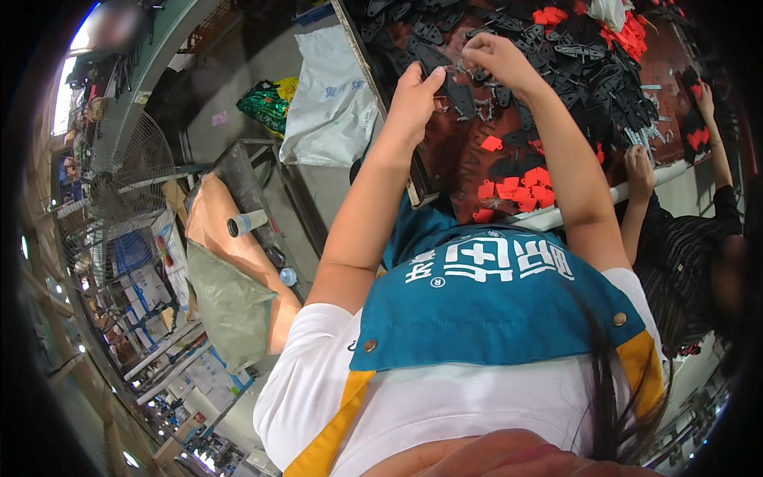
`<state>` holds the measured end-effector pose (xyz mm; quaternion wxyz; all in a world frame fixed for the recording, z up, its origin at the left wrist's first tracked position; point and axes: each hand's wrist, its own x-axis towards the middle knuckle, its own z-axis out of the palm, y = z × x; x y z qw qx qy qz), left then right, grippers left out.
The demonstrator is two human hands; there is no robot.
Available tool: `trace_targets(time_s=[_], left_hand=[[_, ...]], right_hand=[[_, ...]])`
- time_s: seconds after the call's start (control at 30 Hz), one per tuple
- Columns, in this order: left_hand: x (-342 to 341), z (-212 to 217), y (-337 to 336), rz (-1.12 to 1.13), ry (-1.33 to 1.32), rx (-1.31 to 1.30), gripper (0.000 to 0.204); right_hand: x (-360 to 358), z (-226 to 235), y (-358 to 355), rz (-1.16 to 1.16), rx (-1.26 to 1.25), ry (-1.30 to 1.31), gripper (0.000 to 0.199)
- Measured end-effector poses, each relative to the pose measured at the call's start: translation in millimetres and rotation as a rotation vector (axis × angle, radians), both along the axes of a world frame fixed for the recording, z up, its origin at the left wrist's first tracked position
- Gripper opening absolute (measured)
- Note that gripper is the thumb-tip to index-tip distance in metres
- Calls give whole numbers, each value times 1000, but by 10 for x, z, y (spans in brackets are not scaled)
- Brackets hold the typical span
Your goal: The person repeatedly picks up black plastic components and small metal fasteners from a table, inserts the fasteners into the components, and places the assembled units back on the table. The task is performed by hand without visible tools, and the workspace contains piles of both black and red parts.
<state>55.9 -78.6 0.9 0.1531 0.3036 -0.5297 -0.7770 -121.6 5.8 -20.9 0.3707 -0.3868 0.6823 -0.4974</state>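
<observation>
1. Head view: worktable [445, 151] runs across the far side, dark red-brown top, its near-left edge cuts diagonally under the L wrist.
2. L hand [413, 99] rests at the table's left edge, fingers curled loosely, thumb up. Can't tell if anything sits inside the curl; fingertips are on or just beside a black flat plastic part [459, 97].
3. R hand [491, 57] is farther in, fingers pinched together pointing down into the pile. Looks like it nips something small and black, but too blurred to confirm the hold.
4. Black parts pile [556, 56] covers the far half of the table, flat pointed shapes, overlapping, from the far-left corner across to the right.
5. Red clips [517, 189] lie scattered on the near part of the tabletop, right of the R forearm; a second red cluster [628, 28] sits far right among the black pieces.
6. Small metal bits [640, 135] lie right of the black pile, near the table's near-right edge.
7. Co-worker's hand [638, 171] rests on the right rim of the table; dark striped sleeve below it.
8. Off-table, left: white plastic sack [330, 95] leans against the table side, green bag [266, 103] just beside it, fan [119, 179] well apart at far left.
9. Wearer's teal apron bib [493, 310] fills the near centre over a white shirt.
</observation>
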Motion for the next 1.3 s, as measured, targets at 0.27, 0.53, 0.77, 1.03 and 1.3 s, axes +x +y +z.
trace_targets(time_s=[0.27, 0.53, 0.77, 1.03, 1.3], left_hand=[[16, -18, -2, 4, 26, 123, 17], [13, -12, 23, -4, 28, 60, 18], [-3, 19, 88, -75, 2, 29, 19], [-78, -142, 122, -201, -172, -293, 41], [-404, -195, -445, -693, -801, -1646, 32]], right_hand=[[426, 254, 270, -68, -146, -33, 16], [472, 232, 286, -102, -95, 201, 18], [516, 164, 347, -178, -52, 249, 27], [323, -1, 446, -274, -107, 370, 31], [-712, -253, 1097, -779, 148, 928, 42]])
